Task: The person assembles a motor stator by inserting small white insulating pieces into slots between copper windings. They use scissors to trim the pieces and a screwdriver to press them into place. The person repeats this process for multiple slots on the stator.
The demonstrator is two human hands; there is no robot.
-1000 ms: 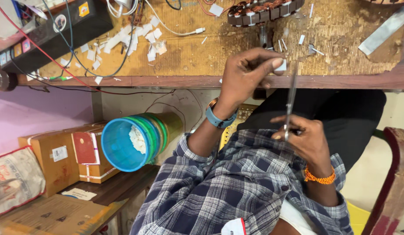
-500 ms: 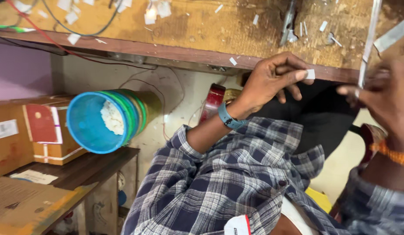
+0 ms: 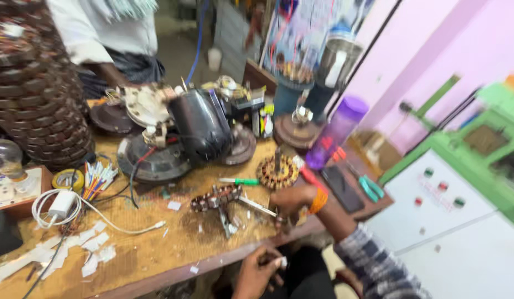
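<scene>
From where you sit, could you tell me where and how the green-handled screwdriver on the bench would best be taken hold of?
Grip the green-handled screwdriver by its green handle, coming down from above. It lies flat on the workbench, with its handle end beside the wound copper stator and open bench on the near side. Your right hand is nearest; the left hand is below the bench edge, pinching a small white piece.
</scene>
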